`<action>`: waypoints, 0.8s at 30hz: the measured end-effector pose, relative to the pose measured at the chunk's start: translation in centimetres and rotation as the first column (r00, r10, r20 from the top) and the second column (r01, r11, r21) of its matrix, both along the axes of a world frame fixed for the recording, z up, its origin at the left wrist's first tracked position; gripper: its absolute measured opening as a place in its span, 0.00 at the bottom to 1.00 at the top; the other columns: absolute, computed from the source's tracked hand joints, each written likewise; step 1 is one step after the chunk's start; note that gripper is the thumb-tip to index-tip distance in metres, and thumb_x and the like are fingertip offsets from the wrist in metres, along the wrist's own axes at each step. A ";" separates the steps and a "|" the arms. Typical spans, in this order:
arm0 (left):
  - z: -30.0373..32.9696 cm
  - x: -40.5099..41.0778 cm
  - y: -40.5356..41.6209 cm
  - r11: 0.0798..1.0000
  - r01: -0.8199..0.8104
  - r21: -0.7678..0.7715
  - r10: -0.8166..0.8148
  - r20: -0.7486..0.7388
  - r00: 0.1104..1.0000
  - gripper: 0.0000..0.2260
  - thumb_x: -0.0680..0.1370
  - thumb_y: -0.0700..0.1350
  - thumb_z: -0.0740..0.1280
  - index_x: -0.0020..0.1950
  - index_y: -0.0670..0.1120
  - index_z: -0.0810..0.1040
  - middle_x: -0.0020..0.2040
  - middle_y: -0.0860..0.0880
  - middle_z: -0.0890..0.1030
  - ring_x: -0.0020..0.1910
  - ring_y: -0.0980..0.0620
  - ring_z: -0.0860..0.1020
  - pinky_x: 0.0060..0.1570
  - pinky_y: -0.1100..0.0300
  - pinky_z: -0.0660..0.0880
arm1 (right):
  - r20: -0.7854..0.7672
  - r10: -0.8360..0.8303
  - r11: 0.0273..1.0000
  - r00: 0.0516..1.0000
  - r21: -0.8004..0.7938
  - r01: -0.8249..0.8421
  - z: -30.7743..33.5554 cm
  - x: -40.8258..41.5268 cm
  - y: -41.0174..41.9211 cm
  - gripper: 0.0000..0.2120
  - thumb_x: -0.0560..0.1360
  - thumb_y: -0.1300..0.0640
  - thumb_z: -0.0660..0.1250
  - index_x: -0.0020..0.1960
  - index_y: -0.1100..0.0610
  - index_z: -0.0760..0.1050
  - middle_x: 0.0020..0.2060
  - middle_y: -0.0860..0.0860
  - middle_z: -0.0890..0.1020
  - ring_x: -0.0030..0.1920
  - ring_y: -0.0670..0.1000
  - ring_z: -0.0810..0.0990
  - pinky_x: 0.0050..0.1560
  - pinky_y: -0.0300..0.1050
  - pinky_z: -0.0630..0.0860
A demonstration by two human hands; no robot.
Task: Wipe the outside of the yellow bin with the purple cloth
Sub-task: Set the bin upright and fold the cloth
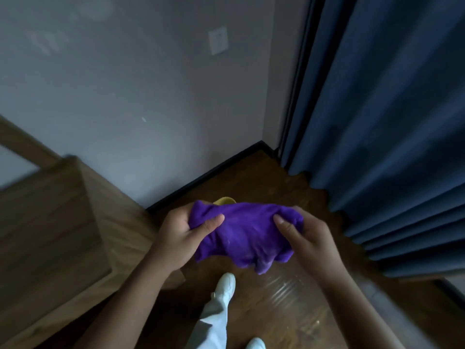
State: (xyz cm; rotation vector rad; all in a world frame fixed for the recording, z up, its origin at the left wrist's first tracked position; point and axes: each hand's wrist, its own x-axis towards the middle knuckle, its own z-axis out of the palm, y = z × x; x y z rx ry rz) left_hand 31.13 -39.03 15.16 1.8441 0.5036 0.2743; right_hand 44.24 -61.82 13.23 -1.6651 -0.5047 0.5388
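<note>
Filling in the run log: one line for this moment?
left hand: grips purple cloth | right hand: grips cloth | yellow bin: mostly hidden, untouched

Both forearms bare, reaching forward and converging in lower middle of head view. Left hand (180, 235) palm turned inward, thumb laid across top of purple cloth (241, 235), fingers curled under its left end, gripping. Right hand (305, 238) mirrors it, thumb pressed on cloth's right end, fingers wrapped behind and out of sight. Hands level with each other, apart, cloth bunched between them. Wrists straight, elbows out of frame below.
</note>
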 end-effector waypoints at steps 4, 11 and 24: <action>3.9 -7.2 0.9 0.994 -0.065 0.087 0.069 -0.040 0.997 0.18 0.71 0.66 0.71 0.49 0.53 0.82 0.44 0.54 0.86 0.45 0.56 0.84 0.48 0.53 0.80 | 0.043 0.223 0.973 0.974 -0.076 -0.220 4.2 -4.2 1.0 0.06 0.81 0.54 0.67 0.55 0.49 0.82 0.46 0.51 0.87 0.45 0.52 0.87 0.44 0.56 0.84; 5.8 -18.6 3.4 0.929 -0.326 0.175 0.331 0.002 0.944 0.07 0.75 0.50 0.75 0.41 0.61 0.80 0.38 0.65 0.83 0.39 0.67 0.80 0.42 0.67 0.74 | 0.159 0.433 0.900 0.887 -0.130 -0.416 6.2 -9.2 8.5 0.09 0.77 0.50 0.70 0.55 0.51 0.82 0.45 0.50 0.87 0.47 0.53 0.86 0.49 0.59 0.82; -1.4 -34.1 14.9 0.735 -0.671 0.099 0.675 -0.201 0.710 0.15 0.77 0.52 0.74 0.42 0.40 0.80 0.37 0.40 0.83 0.38 0.47 0.81 0.41 0.55 0.74 | 0.046 0.616 0.766 0.786 -0.267 -0.585 0.0 -20.7 28.5 0.08 0.76 0.56 0.75 0.50 0.44 0.82 0.39 0.45 0.86 0.42 0.46 0.84 0.45 0.44 0.81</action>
